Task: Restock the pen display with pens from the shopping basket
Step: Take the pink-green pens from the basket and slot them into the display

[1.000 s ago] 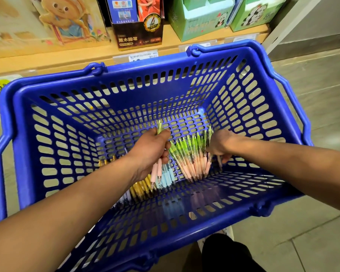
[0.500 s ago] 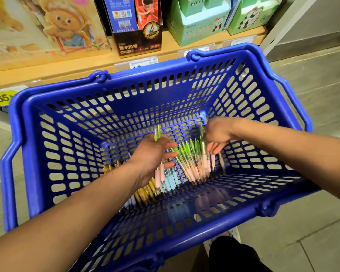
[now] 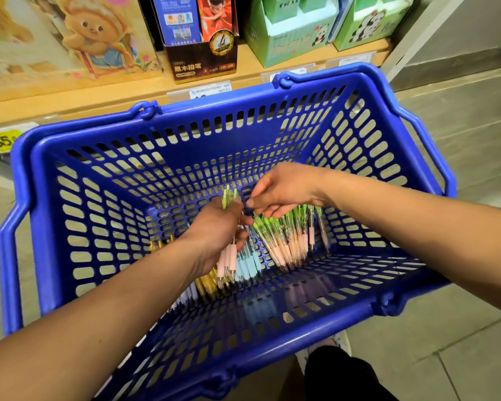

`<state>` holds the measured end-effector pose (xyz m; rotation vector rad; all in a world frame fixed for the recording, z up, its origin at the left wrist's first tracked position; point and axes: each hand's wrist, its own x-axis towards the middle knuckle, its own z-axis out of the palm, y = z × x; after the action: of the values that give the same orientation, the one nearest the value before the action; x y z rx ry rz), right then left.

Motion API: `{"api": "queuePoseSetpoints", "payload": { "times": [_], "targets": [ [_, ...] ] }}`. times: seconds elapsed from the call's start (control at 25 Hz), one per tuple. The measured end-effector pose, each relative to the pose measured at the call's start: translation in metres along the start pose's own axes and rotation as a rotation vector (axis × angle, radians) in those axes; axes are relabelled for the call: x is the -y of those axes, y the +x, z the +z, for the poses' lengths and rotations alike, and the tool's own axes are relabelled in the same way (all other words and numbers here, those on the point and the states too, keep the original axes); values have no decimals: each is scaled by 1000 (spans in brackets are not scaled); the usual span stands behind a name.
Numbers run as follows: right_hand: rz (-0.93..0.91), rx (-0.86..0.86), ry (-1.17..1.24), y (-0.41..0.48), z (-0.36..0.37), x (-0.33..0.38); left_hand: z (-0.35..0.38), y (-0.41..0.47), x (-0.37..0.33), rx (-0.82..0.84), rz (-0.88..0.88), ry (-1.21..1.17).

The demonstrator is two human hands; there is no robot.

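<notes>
A blue shopping basket [image 3: 168,134] stands in front of me. On its floor lie a fan of pens with green tops and pink barrels [image 3: 287,241], plus light blue pens [image 3: 249,264] and yellow pens [image 3: 206,285]. My left hand [image 3: 214,230] is shut on a few pink-and-green pens [image 3: 227,257], held upright above the basket floor. My right hand [image 3: 284,192] hovers over the fan, thumb and fingers pinched together right at the green tops of the held pens. Whether it grips a pen is hidden. No pen display is in view.
A wooden shelf [image 3: 70,96] runs behind the basket with price tags, a dark pencil box [image 3: 203,62], green panda boxes [image 3: 289,33] and a bear-print box [image 3: 70,39]. Grey tiled floor [image 3: 460,125] lies to the right. My dark trouser leg [image 3: 342,374] is below the basket.
My right hand has lifted off the fan of pens and moved left to meet my left hand. My left hand has risen slightly with its pens.
</notes>
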<state>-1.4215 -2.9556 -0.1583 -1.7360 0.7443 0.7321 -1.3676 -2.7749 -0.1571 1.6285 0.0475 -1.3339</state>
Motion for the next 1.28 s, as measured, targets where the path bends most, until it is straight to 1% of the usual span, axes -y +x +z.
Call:
{"api": "queuePoseSetpoints", "payload": {
  "times": [0.04,0.08,0.12,0.16,0.24,0.32,0.44,0.48,0.68,0.84,0.92,1.04,1.08,1.2,1.28],
  "targets": [
    [44,-96,-106,6,-9,-8,0,1,0,-14,0,-3],
    [113,-163,-262,12,-16,-16,0,1,0,-22,1,-3],
    [198,-183,-394,18,-20,-25,0,1,0,-28,5,3],
    [288,-168,-463,22,-19,-33,1,1,0,-34,8,10],
    [390,-153,-463,30,-9,-52,1,1,1,-37,4,17],
    [379,-160,-502,39,1,-68,1,1,0,-35,-7,20],
    [332,-192,-808,49,4,-80,0,2,0,-33,-32,3],
    [324,-203,-869,50,2,-81,0,2,0,-31,-38,-7],
    [311,-230,-956,51,-1,-83,0,6,-1,-43,-43,-33],
    [299,-266,-891,49,-1,-78,1,7,1,-39,-57,-53],
    [271,-267,-805,45,-5,-76,-1,8,2,-46,-57,-56],
    [304,-143,-800,35,-13,-66,-2,9,2,-40,-54,-77],
    [271,-79,-708,30,-18,-60,-2,8,2,-43,-51,-89],
    [77,130,-130,14,-27,-34,-2,7,3,-65,-39,-90],
    [-14,194,72,8,-21,-17,0,7,2,-47,-49,-102]
  ]
}}
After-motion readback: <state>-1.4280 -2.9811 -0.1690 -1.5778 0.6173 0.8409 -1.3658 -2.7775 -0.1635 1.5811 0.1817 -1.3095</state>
